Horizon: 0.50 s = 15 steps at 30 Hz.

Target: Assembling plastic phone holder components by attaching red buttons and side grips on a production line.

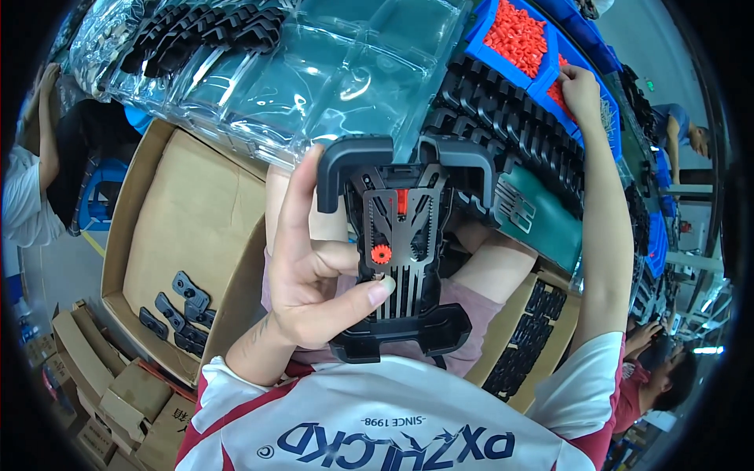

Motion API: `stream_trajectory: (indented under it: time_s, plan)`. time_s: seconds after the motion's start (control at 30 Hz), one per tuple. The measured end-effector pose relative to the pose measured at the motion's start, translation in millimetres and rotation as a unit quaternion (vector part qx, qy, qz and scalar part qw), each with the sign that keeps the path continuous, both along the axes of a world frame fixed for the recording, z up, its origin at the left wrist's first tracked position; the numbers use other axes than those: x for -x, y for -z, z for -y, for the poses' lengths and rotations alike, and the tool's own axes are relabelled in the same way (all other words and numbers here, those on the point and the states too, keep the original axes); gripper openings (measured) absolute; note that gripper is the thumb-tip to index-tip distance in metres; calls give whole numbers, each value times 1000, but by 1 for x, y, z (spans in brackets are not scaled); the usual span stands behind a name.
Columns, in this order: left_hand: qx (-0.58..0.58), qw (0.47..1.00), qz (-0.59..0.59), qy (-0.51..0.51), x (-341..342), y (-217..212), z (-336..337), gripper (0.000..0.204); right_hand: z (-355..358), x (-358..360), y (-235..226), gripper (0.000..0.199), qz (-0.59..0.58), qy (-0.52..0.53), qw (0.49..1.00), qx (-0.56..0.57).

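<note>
My left hand (310,286) is closed around a black phone holder (403,216), held upright in front of my lap. Its thumb presses on the lower part of the holder's grey metal plate (400,243). On that plate a small red gear (381,253) sits at the left, and a red slider (403,201) shows near the top. Reaching far to the right, my right hand (581,93) dips its curled fingers into a blue bin (594,86) of small red parts (556,96). The fingertips are partly hidden, so whatever they pinch cannot be made out.
Another blue bin (476,45) holds red pieces. Rows of black clamp arms (510,118) lie beside it, and more rest on plastic sheeting at the far left. A cardboard box (177,212) with several black parts stands left, another box (495,345) right. Other people sit at both sides.
</note>
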<state>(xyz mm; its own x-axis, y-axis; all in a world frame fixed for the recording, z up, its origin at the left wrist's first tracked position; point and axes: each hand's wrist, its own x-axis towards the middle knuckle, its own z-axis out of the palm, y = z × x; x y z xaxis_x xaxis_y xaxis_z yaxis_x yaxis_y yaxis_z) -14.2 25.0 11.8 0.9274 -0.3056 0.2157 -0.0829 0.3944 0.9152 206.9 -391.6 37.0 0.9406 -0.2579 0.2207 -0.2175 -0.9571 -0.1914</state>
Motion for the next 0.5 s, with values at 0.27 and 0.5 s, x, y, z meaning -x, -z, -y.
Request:
stream_trajectory:
  time_s: [0.27, 0.5]
  plan:
    - [-23, 1000, 17, 8, 4, -2, 1, 78, -29, 39, -22, 25, 237, -9, 921, -309]
    - [-27, 999, 20, 13, 2, -3, 8, 78, -109, 118, -42, 28, 223, -157, 748, -605]
